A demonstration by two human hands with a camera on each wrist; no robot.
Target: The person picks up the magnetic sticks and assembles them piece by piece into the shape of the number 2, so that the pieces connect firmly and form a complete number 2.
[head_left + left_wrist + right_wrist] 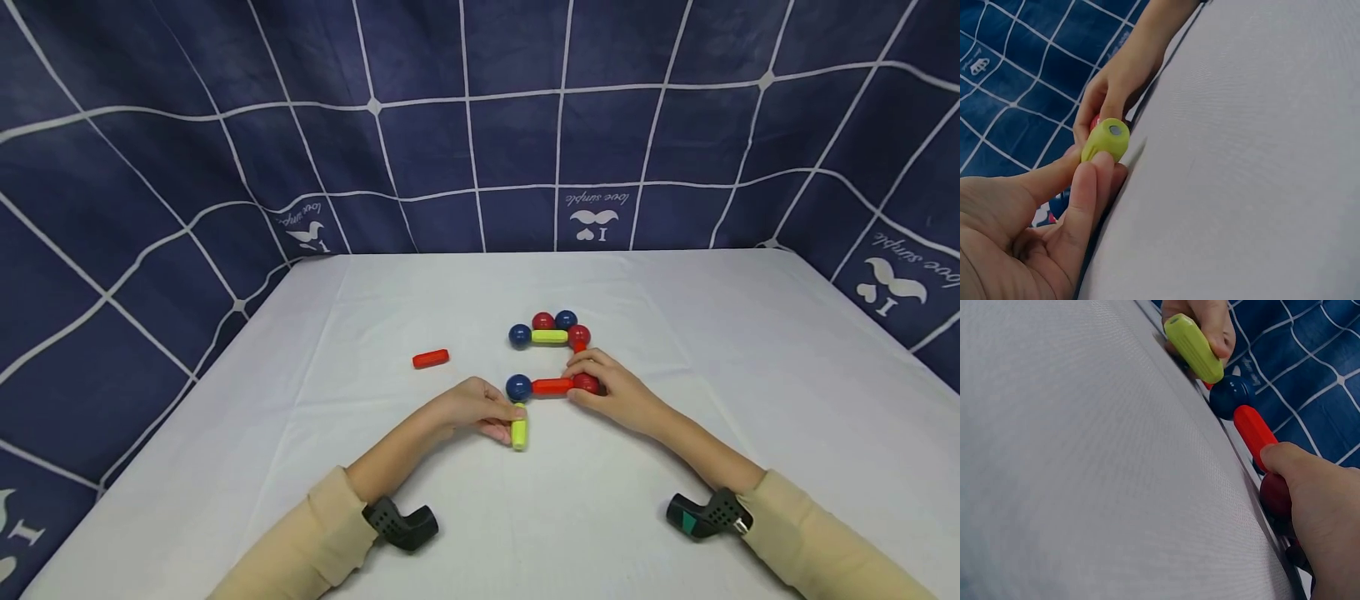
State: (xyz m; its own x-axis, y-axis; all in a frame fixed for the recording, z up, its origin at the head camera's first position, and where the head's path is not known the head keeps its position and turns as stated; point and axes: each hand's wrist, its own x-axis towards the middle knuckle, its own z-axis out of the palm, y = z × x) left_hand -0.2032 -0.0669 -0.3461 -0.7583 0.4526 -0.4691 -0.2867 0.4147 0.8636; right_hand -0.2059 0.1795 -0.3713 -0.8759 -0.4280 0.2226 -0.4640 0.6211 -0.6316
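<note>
A yellow-green magnetic rod (519, 432) is pinched between the thumb and fingers of my left hand (474, 407). Its far end meets a blue ball (518, 387), while a round grey magnet shows in its near end in the left wrist view. From that ball a red rod (552, 387) runs right to a red ball (586, 383). My right hand (621, 395) grips the structure around this red ball, with the thumb (1285, 459) on the end of the red rod in the right wrist view. Another red rod, partly hidden by fingers, leads back to a second red ball (579, 336).
Behind, a yellow-green rod (550, 337) joins the second red ball to a blue ball (520, 336). Beyond it sit another red ball (543, 321) and blue ball (566, 319). A loose red rod (431, 358) lies left on the white tablecloth (390, 292). A blue checked curtain (517, 142) surrounds the back.
</note>
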